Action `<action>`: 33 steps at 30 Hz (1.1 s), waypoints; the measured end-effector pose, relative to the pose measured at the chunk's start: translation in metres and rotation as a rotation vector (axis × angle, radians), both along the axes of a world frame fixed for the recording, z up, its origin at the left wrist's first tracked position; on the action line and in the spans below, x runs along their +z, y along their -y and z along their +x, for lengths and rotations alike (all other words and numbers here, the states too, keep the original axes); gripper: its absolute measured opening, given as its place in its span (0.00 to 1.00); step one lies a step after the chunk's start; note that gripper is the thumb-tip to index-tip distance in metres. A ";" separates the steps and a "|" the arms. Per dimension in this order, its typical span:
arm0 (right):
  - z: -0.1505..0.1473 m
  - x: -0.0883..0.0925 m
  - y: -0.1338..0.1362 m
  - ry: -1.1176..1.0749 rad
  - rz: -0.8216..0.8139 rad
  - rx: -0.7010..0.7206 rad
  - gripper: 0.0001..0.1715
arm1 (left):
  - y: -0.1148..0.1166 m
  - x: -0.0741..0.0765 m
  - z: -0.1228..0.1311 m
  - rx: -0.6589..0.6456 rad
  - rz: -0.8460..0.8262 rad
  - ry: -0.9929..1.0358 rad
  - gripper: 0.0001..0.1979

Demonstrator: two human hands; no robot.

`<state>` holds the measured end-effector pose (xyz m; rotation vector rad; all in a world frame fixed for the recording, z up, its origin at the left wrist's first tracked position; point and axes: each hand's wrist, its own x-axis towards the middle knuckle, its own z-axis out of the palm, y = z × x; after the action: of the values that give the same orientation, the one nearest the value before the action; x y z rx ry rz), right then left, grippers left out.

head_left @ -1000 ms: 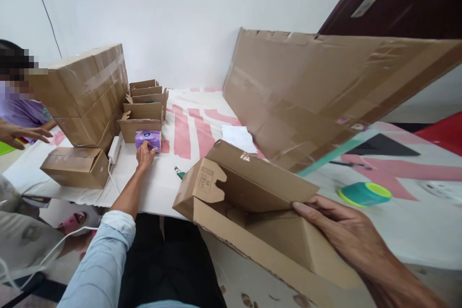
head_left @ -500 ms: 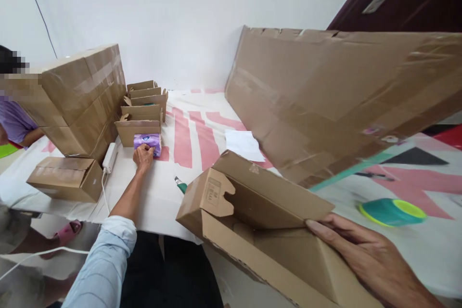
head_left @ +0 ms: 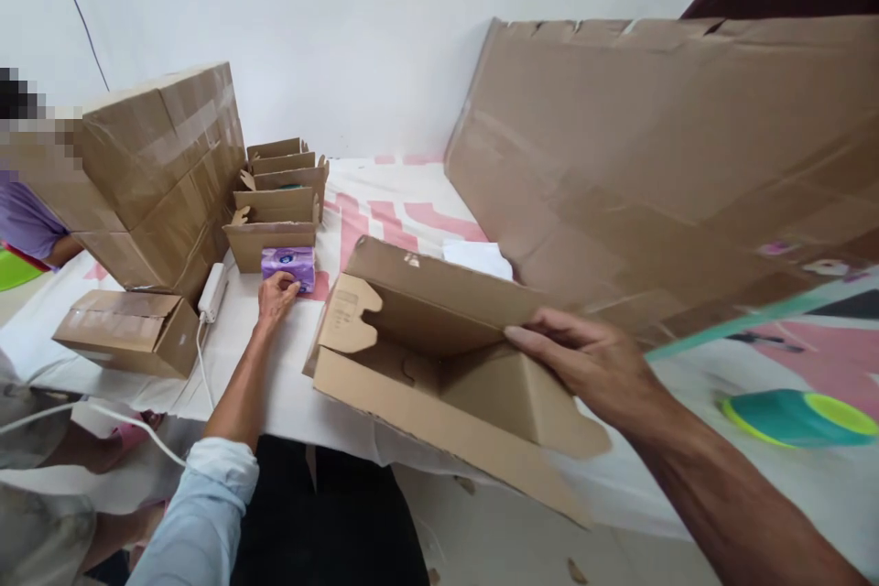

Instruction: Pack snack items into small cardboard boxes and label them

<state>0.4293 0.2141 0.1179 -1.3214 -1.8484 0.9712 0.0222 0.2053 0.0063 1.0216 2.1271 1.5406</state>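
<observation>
My left hand (head_left: pixel 276 298) reaches out over the table and grips a small purple packet (head_left: pixel 289 264) lying in front of a row of open cardboard boxes (head_left: pixel 275 206). My right hand (head_left: pixel 587 364) holds an open cardboard mailer box (head_left: pixel 418 357) by its inner side wall, fingers curled over the edge. The box hangs over the table's near edge with its lid flap tilted up.
A big taped carton (head_left: pixel 161 169) stands at the left, with a small closed box (head_left: pixel 127 330) and a white power strip (head_left: pixel 211 293) beside it. A large flat cardboard sheet (head_left: pixel 659 165) leans at the right. A teal and green lid (head_left: pixel 800 417) lies far right. Another person (head_left: pixel 27 220) sits at the left.
My right hand has drawn the open box left and nearer the purple packet. The left hand has stayed on the packet. The view shifted right.
</observation>
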 end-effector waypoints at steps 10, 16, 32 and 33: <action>-0.106 -0.013 -0.074 -0.145 -0.097 0.310 0.25 | 0.126 0.009 0.024 0.369 0.407 0.178 0.15; -0.180 -0.032 -0.099 -0.219 -0.100 0.498 0.19 | 0.155 0.014 0.056 0.323 0.338 -0.184 0.09; -0.273 -0.049 -0.125 -0.129 0.174 0.488 0.10 | 0.098 -0.005 0.038 0.218 -0.074 -0.358 0.20; -0.270 -0.047 -0.122 -0.112 0.204 0.486 0.11 | 0.099 -0.006 0.039 0.223 -0.091 -0.349 0.20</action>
<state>0.1589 0.3365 0.0711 -0.6929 -2.1613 1.0350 0.0608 0.1063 -0.0002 1.1208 2.6017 1.4270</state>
